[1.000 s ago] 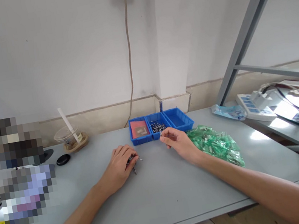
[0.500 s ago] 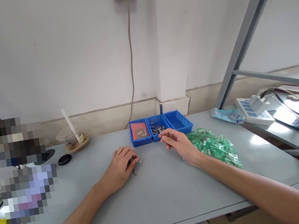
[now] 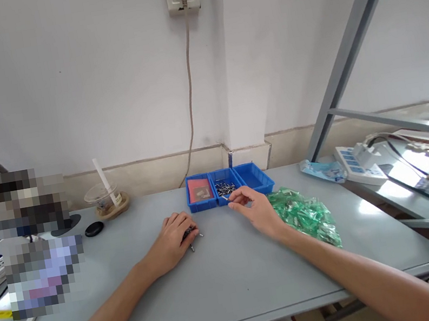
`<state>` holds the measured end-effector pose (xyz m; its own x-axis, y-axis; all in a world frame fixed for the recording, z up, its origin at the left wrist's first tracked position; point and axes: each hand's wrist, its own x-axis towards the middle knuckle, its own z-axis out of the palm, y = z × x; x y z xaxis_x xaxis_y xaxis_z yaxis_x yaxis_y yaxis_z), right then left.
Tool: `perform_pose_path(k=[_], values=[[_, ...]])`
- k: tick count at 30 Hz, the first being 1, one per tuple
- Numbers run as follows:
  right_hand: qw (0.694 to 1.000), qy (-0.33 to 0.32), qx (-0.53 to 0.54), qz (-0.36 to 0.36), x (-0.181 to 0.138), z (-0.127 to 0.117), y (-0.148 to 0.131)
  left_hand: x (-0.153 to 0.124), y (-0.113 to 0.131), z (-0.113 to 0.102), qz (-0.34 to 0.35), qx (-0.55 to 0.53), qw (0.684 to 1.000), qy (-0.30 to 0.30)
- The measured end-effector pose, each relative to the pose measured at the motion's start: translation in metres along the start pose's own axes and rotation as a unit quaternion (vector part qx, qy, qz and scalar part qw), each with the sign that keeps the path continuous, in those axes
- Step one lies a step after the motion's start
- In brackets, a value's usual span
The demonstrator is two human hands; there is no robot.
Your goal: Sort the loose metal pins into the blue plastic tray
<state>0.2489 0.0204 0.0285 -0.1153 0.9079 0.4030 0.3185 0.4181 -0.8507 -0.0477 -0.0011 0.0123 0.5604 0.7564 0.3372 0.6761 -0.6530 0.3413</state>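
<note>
My left hand (image 3: 173,237) rests on the grey table (image 3: 235,283), fingers curled over a few small metal pins (image 3: 192,236) that poke out beside it. My right hand (image 3: 253,207) hovers just in front of the middle blue bin (image 3: 224,184), thumb and forefinger pinched on one thin metal pin (image 3: 224,197). That bin holds several more pins. The left blue bin (image 3: 200,191) holds a red pad, and the right blue bin (image 3: 256,175) looks bare.
A pile of green plastic bags (image 3: 303,214) lies right of my right hand. A clear cup with a straw (image 3: 104,196) and a black disc (image 3: 94,229) sit at the back left. Power strips and cables (image 3: 365,154) lie on the right bench behind a grey metal strut (image 3: 348,50).
My right hand has shifted slightly left and forward toward the middle bin with the pin pinched. The view has tilted up a little. My left hand stays put.
</note>
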Motion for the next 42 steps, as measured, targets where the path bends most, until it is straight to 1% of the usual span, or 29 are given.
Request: perform_pose_path(k=[3, 6, 9, 14, 24, 27, 31, 33, 42], values=[[1.000, -0.007, -0.007, -0.021, -0.002, 0.002, -0.003, 0.000, 0.001, 0.000, 0.007, -0.001, 1.000, -0.001], [0.999, -0.017, -0.008, -0.026, -0.003, 0.004, -0.001, 0.000, 0.000, 0.001, 0.011, 0.002, 1.000, 0.001], [0.999, -0.031, 0.000, -0.009, -0.002, 0.005, 0.003, 0.000, -0.001, 0.002, 0.016, 0.007, 1.000, 0.004], [0.993, -0.082, 0.081, 0.016, 0.001, 0.005, 0.004, 0.000, -0.001, 0.001, 0.021, 0.013, 1.000, 0.006], [0.983, -0.084, 0.155, 0.059, 0.003, 0.007, 0.002, -0.001, 0.001, -0.001, 0.035, 0.006, 0.999, 0.022], [0.987, -0.073, 0.135, 0.042, 0.003, 0.007, 0.003, 0.000, 0.002, -0.002, 0.040, 0.004, 0.999, 0.034], [0.997, -0.046, 0.058, 0.014, 0.002, 0.006, 0.004, 0.001, 0.004, -0.004, 0.044, 0.000, 0.998, 0.052], [0.999, -0.037, 0.038, 0.010, 0.001, 0.005, 0.004, 0.001, 0.005, -0.005, 0.042, -0.004, 0.997, 0.062], [0.999, -0.035, 0.032, 0.014, 0.001, 0.005, 0.002, 0.001, 0.006, -0.008, 0.030, -0.024, 0.995, 0.097]])
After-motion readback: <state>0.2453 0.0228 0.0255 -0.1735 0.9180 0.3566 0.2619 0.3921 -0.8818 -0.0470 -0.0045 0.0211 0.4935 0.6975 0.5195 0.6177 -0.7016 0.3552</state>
